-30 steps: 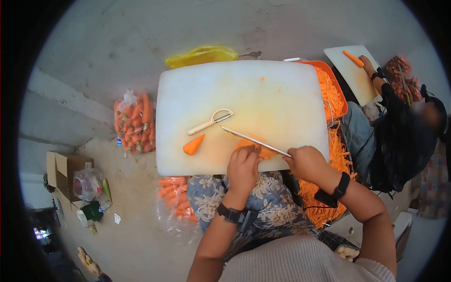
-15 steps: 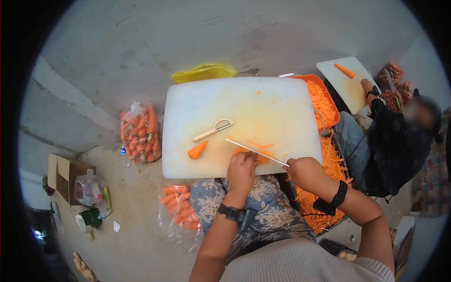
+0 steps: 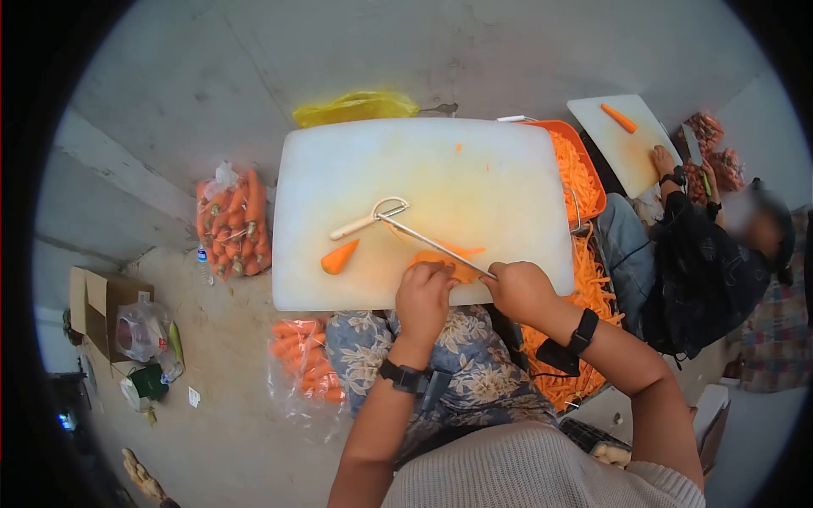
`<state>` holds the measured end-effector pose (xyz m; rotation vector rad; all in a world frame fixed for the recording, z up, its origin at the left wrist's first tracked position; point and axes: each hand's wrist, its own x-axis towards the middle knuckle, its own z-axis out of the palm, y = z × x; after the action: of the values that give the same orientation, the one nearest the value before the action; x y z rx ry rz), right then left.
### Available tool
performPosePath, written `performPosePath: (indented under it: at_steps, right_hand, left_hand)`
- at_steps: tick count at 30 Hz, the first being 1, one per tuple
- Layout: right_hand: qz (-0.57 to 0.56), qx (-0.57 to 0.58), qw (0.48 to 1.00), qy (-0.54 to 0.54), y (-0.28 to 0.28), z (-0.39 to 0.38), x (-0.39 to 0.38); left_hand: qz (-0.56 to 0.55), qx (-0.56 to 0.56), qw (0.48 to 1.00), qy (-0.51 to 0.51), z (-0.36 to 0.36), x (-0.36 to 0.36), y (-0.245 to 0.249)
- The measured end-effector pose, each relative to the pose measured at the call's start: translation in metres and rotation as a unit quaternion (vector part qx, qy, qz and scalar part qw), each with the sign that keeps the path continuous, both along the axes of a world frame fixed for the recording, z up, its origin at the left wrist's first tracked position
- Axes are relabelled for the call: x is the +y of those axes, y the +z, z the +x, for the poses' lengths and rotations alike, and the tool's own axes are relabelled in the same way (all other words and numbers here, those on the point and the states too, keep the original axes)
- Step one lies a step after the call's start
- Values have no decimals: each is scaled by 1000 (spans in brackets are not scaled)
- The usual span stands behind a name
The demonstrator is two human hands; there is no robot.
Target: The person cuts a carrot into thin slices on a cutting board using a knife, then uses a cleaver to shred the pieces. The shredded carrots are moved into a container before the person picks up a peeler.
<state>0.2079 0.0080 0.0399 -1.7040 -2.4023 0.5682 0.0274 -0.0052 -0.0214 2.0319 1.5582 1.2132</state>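
Note:
On the white cutting board (image 3: 423, 169) in front of me, my left hand (image 3: 423, 296) presses its bent fingers onto cut carrot slices (image 3: 461, 269) near the board's front edge. My right hand (image 3: 527, 292) is closed around the handle end of a knife (image 3: 436, 245), seen nearly edge-on. The blade slants up and left across the slices, and its tip appears to meet the peeler (image 3: 354, 228). A pointed carrot chunk (image 3: 340, 256) lies left of my left hand. My left fingers hide part of the slices.
Shredded carrot fills an orange basket (image 3: 603, 203) and a container (image 3: 550, 372) at the right. Bags of carrots (image 3: 233, 224) (image 3: 306, 360) stand left. A co-worker (image 3: 711, 271) at far right has a hand on another board (image 3: 631, 169). A cardboard box (image 3: 97, 309) sits far left.
The whole view has shifted, so the board appears farther up and left. Against the board, the knife tip has moved up and left to the peeler. My left hand stays on the slices.

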Motion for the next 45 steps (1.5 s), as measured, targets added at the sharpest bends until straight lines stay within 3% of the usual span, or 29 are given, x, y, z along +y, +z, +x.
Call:
performPosePath:
  at_steps: [4, 9, 19, 23, 28, 33, 45]
  right_hand:
    - [1, 26, 999, -19, 13, 1, -9]
    - [-6, -60, 998, 10, 41, 5, -21]
    - [-56, -104, 992, 37, 22, 6, -9]
    - [-31, -40, 999, 0, -4, -3, -5]
    - [19, 15, 999, -35, 8, -3, -20]
    - [-5, -24, 999, -21, 28, 4, -31]
    - [-74, -85, 993, 31, 8, 3, -6]
  left_hand:
    - [20, 2, 1000, 8, 0, 1, -2]
    - [40, -8, 999, 5, 0, 0, -4]
    - [-8, 15, 1000, -1, -1, 2, -1]
    - [18, -3, 1000, -14, 2, 3, 0]
    - [26, 6, 1000, 11, 3, 0, -1]
    - [31, 28, 999, 8, 2, 0, -5]
    - [24, 23, 999, -3, 1, 3, -1]
